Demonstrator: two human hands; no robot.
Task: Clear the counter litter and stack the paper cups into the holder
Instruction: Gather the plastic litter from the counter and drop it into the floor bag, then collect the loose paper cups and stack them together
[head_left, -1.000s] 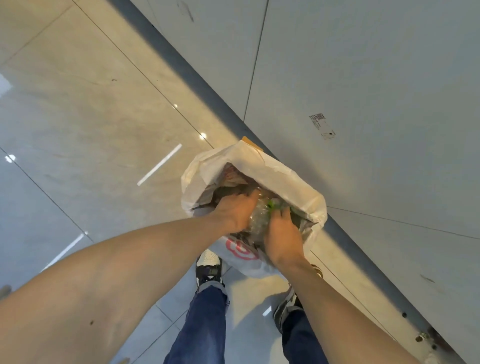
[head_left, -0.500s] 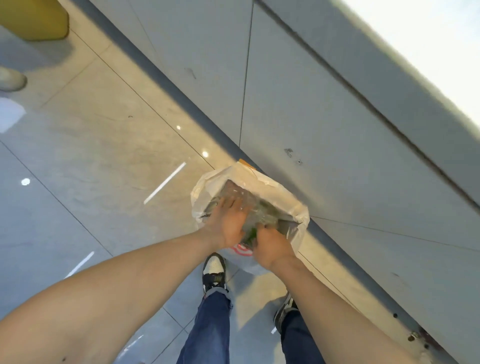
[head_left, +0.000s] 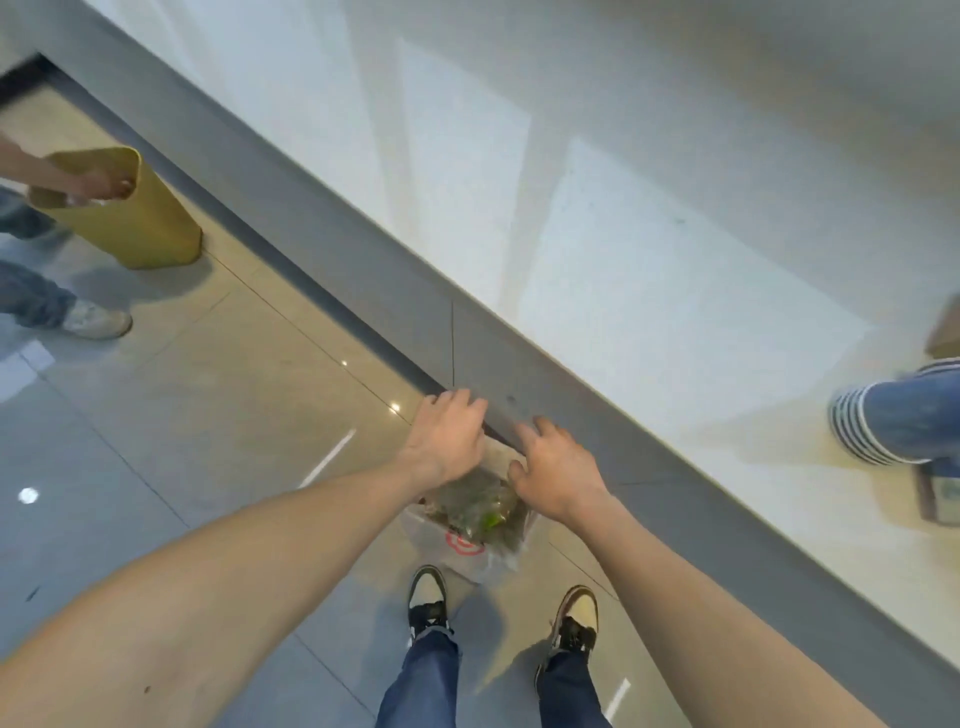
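Observation:
A white plastic bag (head_left: 470, 551) with a red logo stands on the floor against the counter's grey base, just ahead of my shoes. Crumpled clear and green litter (head_left: 478, 506) fills its mouth. My left hand (head_left: 447, 436) hovers above the bag's far left side, fingers spread, holding nothing. My right hand (head_left: 556, 470) hangs over the bag's right side, fingers apart and empty. Both hands are clear of the litter. The white counter top (head_left: 649, 249) runs diagonally across the upper right. No paper cups or holder are in view.
A yellow bin (head_left: 130, 218) stands on the floor at the far left, with another person's hand (head_left: 104, 184) reaching into it and their legs beside it. A sleeved arm (head_left: 904, 421) rests on the counter at the right edge, over a dark flat object (head_left: 937, 493).
Both hands have lifted out of the bag and let go of the litter. My view has risen and tilted up, bringing the counter top, the yellow bin and other people into sight.

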